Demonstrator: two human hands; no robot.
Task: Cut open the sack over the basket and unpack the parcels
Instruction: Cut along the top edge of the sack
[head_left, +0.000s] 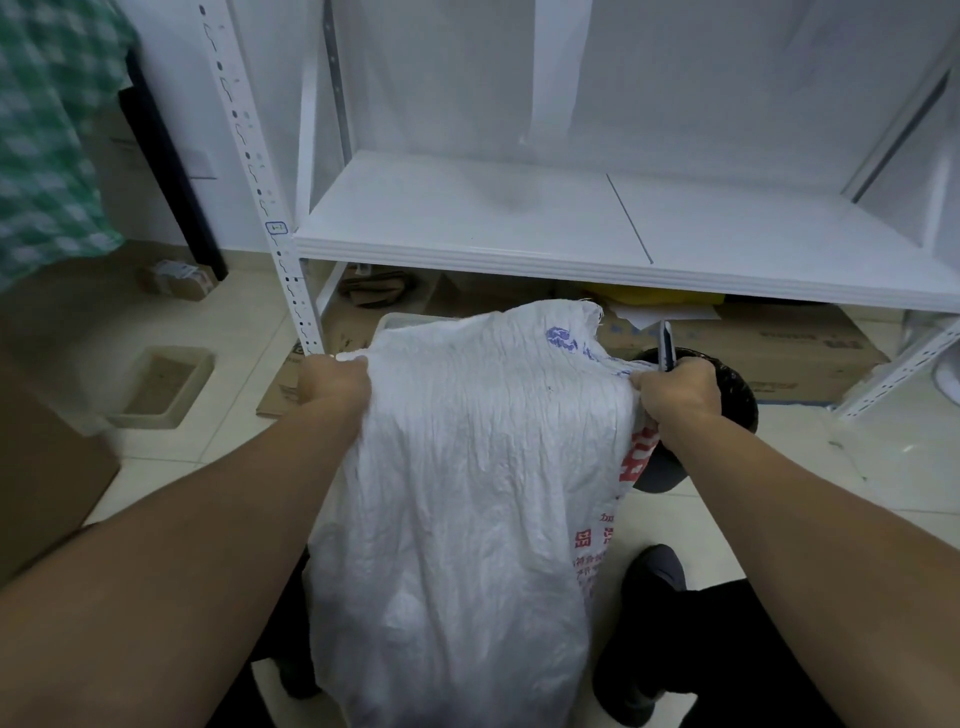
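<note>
A crumpled white woven sack with blue and red print hangs in front of me, held up by both hands. My left hand grips its upper left edge. My right hand grips the upper right edge and also holds a dark-handled cutter that points upward. A pale basket rim shows just behind the sack's top left. The sack hides the rest of the basket and whatever is inside. No parcels show.
A white metal shelf stands ahead, its post close to my left hand. Flattened cardboard boxes lie under it. A black bin sits behind my right hand. A shallow tray and a cardboard box are at left.
</note>
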